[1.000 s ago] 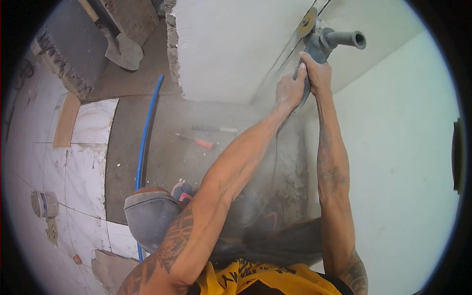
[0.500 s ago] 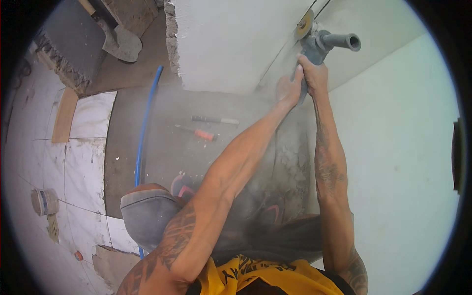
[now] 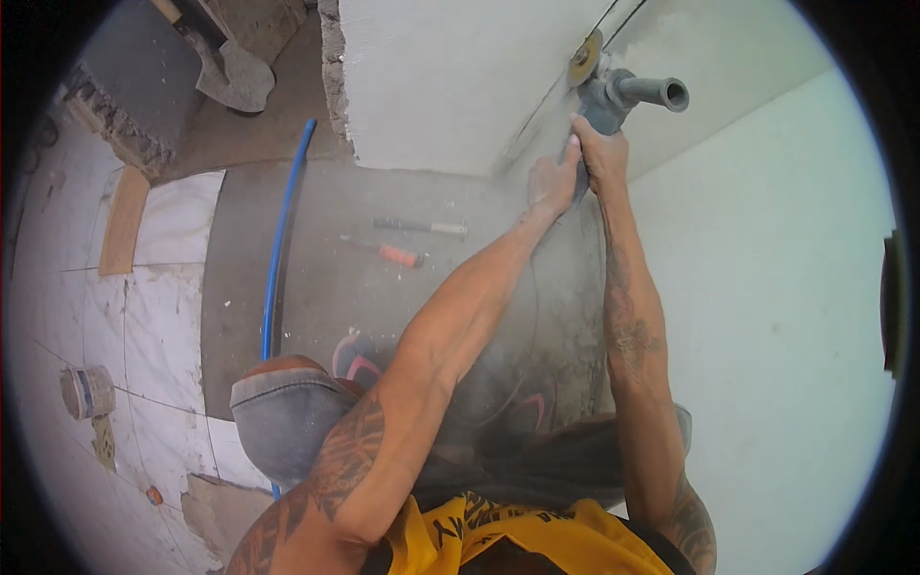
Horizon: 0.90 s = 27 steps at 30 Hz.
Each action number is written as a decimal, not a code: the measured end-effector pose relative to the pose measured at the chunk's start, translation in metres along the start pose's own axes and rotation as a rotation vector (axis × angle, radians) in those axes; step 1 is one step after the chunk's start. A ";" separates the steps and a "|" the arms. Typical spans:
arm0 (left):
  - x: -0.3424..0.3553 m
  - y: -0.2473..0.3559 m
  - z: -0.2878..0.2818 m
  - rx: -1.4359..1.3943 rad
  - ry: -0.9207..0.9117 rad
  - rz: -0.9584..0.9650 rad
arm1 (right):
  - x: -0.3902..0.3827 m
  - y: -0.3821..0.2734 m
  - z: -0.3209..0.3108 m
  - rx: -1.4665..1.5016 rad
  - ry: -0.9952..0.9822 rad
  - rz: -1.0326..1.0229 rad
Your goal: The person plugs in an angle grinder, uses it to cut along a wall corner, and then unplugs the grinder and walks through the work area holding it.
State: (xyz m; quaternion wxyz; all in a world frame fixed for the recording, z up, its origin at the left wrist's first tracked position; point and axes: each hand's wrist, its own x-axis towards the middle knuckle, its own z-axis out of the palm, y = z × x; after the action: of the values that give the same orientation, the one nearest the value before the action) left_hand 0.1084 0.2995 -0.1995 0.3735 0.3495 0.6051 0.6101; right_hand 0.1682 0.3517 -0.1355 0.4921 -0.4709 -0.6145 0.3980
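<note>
Both my hands are wrapped round the body of a grey-green angle grinder [image 3: 602, 117]. My left hand [image 3: 553, 182] closes on the rear part, and my right hand [image 3: 604, 156] grips just ahead of it, nearer the grinder's head. The round yellowish cutting disc [image 3: 584, 59] stands edge-on against the white wall [image 3: 460, 86], at a dark cut line [image 3: 537, 117] running down it. A second dark line lies alongside higher up. Nobody holds the tubular side handle [image 3: 659, 92], which sticks out to the right. Pale dust hangs around the disc and my hands.
A hammer-like tool [image 3: 419, 227] and an orange-handled tool [image 3: 398, 255] lie on the dusty grey floor. Left of them runs a blue pipe [image 3: 281, 235]. A shovel [image 3: 238, 79] rests at the far left. White tiles [image 3: 163, 316] and a bucket [image 3: 86, 393] are farther left.
The grinder and both hands have shifted slightly down and left in view, with the disc still at the cut line. Dust over the floor looks thinner.
</note>
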 end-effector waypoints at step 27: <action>-0.021 -0.075 -0.029 0.015 -0.190 -0.255 | -0.036 0.102 0.020 -0.037 -0.068 0.091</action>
State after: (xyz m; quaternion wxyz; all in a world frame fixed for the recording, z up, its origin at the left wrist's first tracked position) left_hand 0.0953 0.2663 -0.2750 0.5008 0.3287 0.6109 0.5177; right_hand 0.1706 0.3403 -0.2449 0.4438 -0.4936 -0.6160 0.4243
